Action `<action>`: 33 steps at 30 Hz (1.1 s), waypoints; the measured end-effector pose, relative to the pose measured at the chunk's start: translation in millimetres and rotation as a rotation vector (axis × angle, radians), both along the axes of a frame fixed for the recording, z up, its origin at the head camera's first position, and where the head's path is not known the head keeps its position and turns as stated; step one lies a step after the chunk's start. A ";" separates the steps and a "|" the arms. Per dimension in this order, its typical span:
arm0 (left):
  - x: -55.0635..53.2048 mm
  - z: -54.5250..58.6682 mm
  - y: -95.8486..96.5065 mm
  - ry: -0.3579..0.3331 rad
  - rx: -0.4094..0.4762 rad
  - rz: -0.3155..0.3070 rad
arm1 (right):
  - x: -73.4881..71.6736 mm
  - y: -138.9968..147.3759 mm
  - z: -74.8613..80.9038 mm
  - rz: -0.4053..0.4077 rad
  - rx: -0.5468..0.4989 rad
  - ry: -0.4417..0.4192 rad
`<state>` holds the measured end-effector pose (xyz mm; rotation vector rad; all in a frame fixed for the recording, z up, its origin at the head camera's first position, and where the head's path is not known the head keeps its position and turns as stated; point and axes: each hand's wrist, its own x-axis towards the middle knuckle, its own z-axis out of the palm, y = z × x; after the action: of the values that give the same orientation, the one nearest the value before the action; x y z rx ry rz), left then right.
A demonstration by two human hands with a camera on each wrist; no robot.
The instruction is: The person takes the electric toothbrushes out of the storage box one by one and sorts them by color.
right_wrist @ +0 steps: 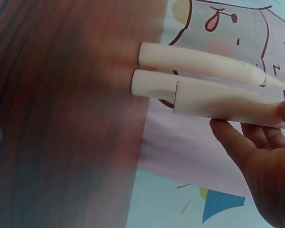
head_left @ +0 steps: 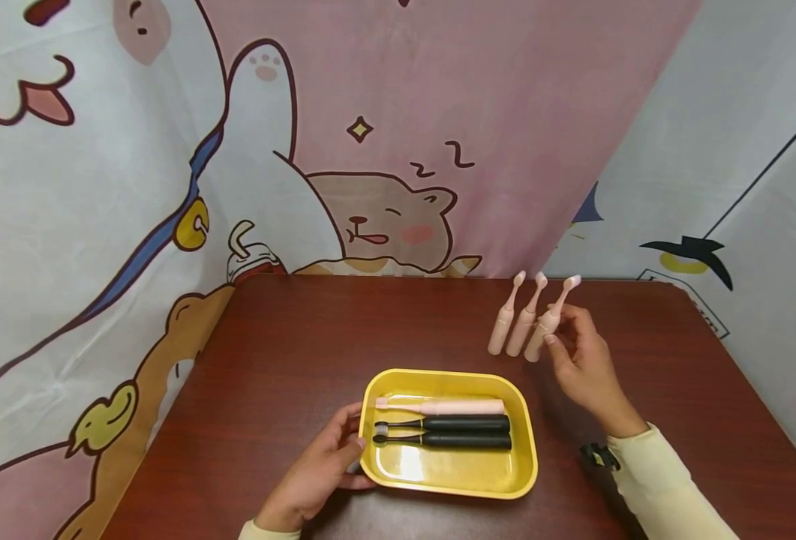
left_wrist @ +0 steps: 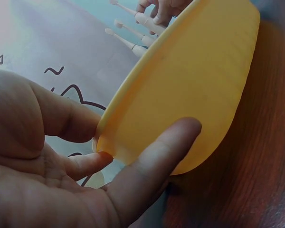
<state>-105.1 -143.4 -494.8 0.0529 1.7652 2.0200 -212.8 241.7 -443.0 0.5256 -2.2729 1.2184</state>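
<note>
In the head view my right hand (head_left: 587, 367) pinches the rightmost of three upright pink electric toothbrushes (head_left: 545, 324) between thumb and fingers. The other two, a middle toothbrush (head_left: 522, 332) and a left toothbrush (head_left: 502, 331), stand close beside it on the table. My left hand (head_left: 319, 469) grips the left end of a yellow tray (head_left: 531, 450), its thumb at the rim; the left wrist view shows fingers on both sides of the tray wall (left_wrist: 194, 80). Inside the tray lie a pink toothbrush (head_left: 468, 407) and two black toothbrushes (head_left: 467, 423), side by side with heads to the left.
A dark red-brown table (head_left: 289, 360) carries everything. Behind it and along its sides hangs a cloth with cartoon animals (head_left: 387, 217). The standing toothbrushes are near the table's back edge, beyond the tray's right end.
</note>
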 end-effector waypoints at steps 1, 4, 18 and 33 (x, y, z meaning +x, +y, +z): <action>0.0 -0.1 -0.1 0.000 -0.002 0.001 | 0.2 0.0 0.5 -0.010 0.005 -0.006; 0.3 0.1 0.1 0.000 -0.003 0.003 | -0.2 0.8 -0.3 -0.033 0.010 -0.022; 0.7 2.4 1.1 0.015 -0.002 -0.002 | -10.8 6.9 -9.1 -0.044 -0.046 -0.045; 0.8 4.2 2.4 0.007 0.010 0.005 | -18.4 11.6 -20.9 -0.060 -0.044 -0.107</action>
<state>-104.3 -141.0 -490.6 0.0590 1.7615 2.0348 -231.1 253.3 -463.9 0.3815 -2.3272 1.2916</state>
